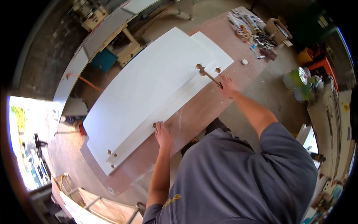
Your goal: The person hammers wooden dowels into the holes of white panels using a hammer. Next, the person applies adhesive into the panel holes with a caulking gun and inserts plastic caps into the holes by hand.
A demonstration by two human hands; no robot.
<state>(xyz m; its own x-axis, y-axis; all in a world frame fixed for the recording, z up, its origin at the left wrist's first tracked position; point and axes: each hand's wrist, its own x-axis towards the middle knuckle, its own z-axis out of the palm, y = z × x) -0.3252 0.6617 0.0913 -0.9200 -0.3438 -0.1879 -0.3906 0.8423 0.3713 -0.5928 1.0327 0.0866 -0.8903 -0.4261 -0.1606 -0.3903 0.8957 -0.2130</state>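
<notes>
Your left hand (pixel 163 136) is resting, a bit spread, on the white board (pixel 145 82). Your right hand (pixel 228 87) is touching the hammer (pixel 211 77); I can't tell if it's pinching.

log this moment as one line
left hand: on panel edge, by hole | right hand: at tool handle, grip unclear | panel: white, on table

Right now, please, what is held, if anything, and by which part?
It cannot be told whether the right hand grips the tool's handle end; the left hand only rests on the panel.
</notes>
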